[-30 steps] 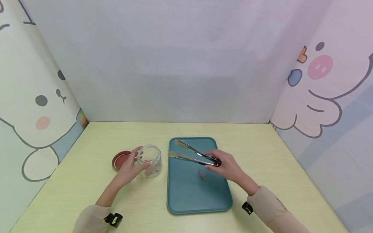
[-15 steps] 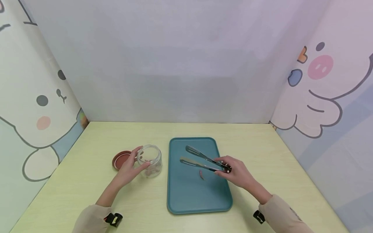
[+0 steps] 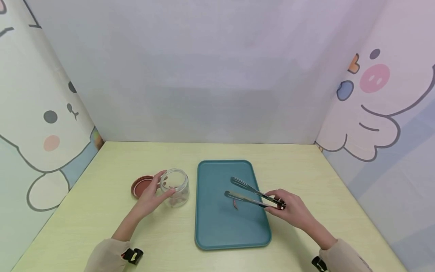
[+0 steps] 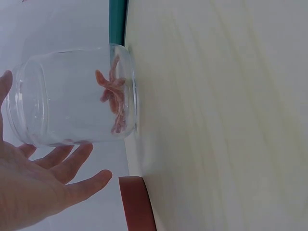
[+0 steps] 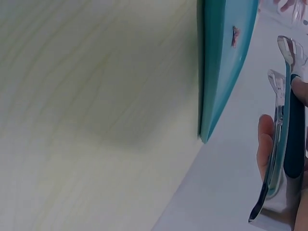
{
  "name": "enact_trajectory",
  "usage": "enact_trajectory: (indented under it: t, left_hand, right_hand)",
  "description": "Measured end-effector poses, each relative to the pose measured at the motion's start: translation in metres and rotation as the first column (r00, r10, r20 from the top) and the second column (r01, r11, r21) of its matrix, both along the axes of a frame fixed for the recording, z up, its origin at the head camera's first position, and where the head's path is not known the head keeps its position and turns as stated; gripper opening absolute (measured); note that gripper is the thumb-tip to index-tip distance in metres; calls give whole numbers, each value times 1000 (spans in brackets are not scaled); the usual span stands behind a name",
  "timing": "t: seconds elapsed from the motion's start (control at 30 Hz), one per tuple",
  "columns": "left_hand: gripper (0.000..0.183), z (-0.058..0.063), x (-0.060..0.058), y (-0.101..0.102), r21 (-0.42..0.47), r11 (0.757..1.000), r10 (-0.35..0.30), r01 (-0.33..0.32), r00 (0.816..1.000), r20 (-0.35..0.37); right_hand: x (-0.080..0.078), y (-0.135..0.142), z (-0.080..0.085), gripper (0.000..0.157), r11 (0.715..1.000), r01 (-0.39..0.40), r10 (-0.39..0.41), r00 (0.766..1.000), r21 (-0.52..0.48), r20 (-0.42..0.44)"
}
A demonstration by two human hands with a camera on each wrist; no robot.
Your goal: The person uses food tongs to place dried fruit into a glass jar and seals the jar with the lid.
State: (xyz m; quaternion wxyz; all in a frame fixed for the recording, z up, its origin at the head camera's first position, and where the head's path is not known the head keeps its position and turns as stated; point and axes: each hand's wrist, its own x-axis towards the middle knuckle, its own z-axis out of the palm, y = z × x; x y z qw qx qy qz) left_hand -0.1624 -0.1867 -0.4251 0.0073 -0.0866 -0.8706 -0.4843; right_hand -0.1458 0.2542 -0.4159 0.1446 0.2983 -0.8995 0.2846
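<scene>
My left hand [image 3: 149,199] holds a clear, uncapped glass jar [image 3: 181,190] upright on the table, thumb and fingers around its upper part. Several small reddish, dried-looking pieces [image 4: 113,92] lie at its bottom in the left wrist view. Over the right side of a blue-green tray [image 3: 231,232], my right hand [image 3: 293,208] grips metal tongs [image 3: 239,197] near their joined end. Their arms are spread, and nothing is between the tips. Beneath the tongs, one small reddish piece [image 3: 235,204] lies on the tray; it also shows in the right wrist view [image 5: 235,37].
A round reddish-brown lid [image 3: 138,186] lies on the table left of the jar, partly behind my left hand. The light wooden table [image 3: 163,238] ends at a pale back wall [image 3: 210,94], with cartoon-printed panels on both sides.
My right hand has drawn the tongs to the right and toward me, from beside the jar to above the small reddish piece. My left hand and the jar have stayed in place.
</scene>
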Motion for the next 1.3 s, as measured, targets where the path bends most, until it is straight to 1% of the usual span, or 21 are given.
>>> enact_trajectory:
  t: [0.2,0.33,0.5,0.63,0.8,1.03,1.3]
  left_hand:
    - [74,0,0,0,-3,1000,2,-2,1000,0]
    - [74,-1,0,0,-9,1000,5,-5,1000,4]
    - [74,-1,0,0,-12,1000,1,-1,1000,3]
    - [74,0,0,0,-10,1000,1,-1,1000,2]
    - [74,1,0,0,-12,1000,0,0,1000,8]
    - [73,1,0,0,-12,1000,-6,6,1000,4]
    - [74,0,0,0,-7,1000,-3,3,1000,6]
  right_hand:
    - [9,14,0,37,1000,21,-21,1000,19,-7]
    - [16,21,-1,37,999,35,-35,999,33,4]
    - [25,26,-2,34,998,32,-33,999,50,17]
    - [29,27,-5,32,998,23,-25,999,54,28]
    - [31,26,-11,31,999,-8,7,1000,40,22]
    - [31,23,-19,30,999,-40,41,999,36,-19]
    - [30,20,-23,27,998,-45,45,999,40,-6]
